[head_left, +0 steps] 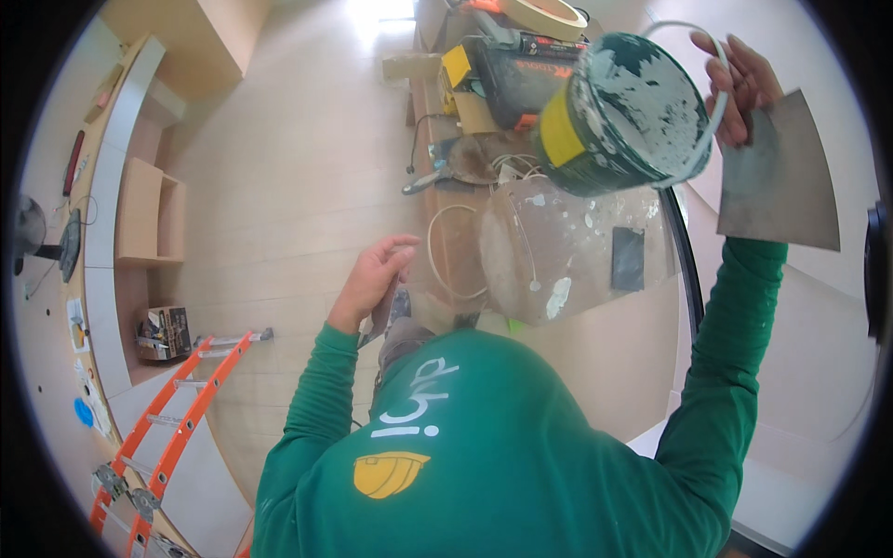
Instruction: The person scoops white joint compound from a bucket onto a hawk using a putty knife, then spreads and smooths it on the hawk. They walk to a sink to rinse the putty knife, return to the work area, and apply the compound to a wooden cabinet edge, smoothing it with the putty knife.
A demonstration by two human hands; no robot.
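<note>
Head view: a rounded bucket (558, 139), crusted with pale paste, is held above the cluttered surface (454, 232) by its thin curved handle (711, 141), hooked under the right hand's (741, 86) curled fingers, apparently so its weight hangs. A smooth metal sheet (781, 186) is pinched there too. A flat, dark piece (379, 314), kind unclear, is clasped in the left hand (374, 279).

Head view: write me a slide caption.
Right hand holding a flat metal sheet beside a smeared bucket, left hand well apart, orange ladder at left.
</note>
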